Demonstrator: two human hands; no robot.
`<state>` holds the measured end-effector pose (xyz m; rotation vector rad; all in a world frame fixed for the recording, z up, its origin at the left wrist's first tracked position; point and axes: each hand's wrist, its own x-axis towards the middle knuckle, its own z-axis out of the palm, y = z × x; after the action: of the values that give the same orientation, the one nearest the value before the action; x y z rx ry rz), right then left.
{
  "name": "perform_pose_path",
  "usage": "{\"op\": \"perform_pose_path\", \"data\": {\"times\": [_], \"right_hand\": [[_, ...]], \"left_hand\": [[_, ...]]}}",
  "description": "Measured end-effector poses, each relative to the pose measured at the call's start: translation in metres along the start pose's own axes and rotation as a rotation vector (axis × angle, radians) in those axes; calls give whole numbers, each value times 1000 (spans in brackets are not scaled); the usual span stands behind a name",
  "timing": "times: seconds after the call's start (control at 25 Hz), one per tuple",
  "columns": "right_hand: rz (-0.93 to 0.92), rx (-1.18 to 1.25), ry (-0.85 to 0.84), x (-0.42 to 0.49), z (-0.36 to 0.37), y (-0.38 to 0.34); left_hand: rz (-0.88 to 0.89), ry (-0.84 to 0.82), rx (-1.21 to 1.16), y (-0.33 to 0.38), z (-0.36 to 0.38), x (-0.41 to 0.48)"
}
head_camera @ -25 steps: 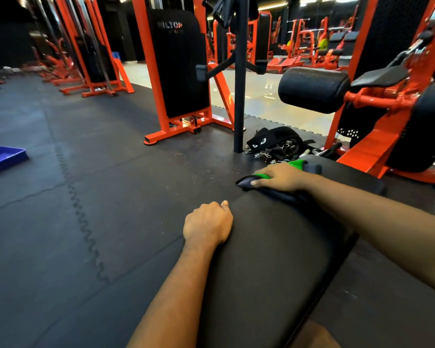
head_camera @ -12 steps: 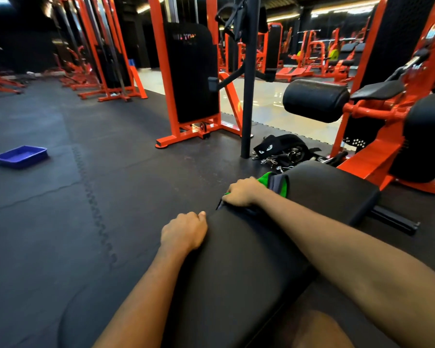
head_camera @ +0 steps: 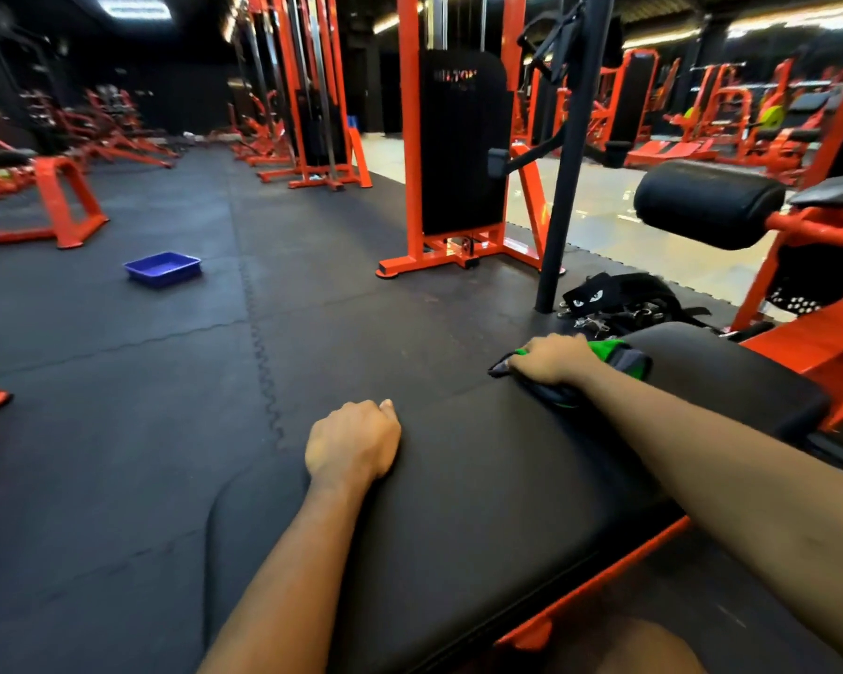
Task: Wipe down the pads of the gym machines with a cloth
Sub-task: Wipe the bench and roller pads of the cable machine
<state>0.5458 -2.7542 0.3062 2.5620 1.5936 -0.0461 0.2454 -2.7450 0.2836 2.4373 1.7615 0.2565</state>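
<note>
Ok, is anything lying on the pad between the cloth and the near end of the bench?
Only your own left hand: its fist rests on the left edge of the bench pad, nearer than the cloth, which the right hand grips at that same edge. Nothing else visible lies on that stretch.

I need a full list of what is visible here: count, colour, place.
bench pad: one, black, front centre.
cloth: one, grey and green, on the bench pad's far part.
roller pad: one, black, on an orange machine at right.
tray: one, blue, on the floor at left.
weight-stack machine: one, orange with black cover, centre back.
bag: one, black, on the floor behind the bench pad.
floor mats: several, dark grey, interlocked.
left hand: one, curled at the bench pad's left edge.
right hand: one, holds the cloth on the pad.
</note>
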Motion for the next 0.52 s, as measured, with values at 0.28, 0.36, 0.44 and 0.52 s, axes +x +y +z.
{"op": "perform_pose_path", "data": {"times": [0.28, 0.36, 0.44, 0.52], "right_hand": [[-96, 54, -69, -20, -7, -86], [-132, 69, -45, -38, -9, -114], [-161, 94, -16, -54, -7, -139], [-184, 99, 13, -70, -7, -161]], "left_hand": [[9, 67, -125, -4, -1, 0], [25, 90, -220, -6, -7, -2], [13, 96, -298, -15, -14, -8], [-34, 85, -258, -37, -20, -19]]}}
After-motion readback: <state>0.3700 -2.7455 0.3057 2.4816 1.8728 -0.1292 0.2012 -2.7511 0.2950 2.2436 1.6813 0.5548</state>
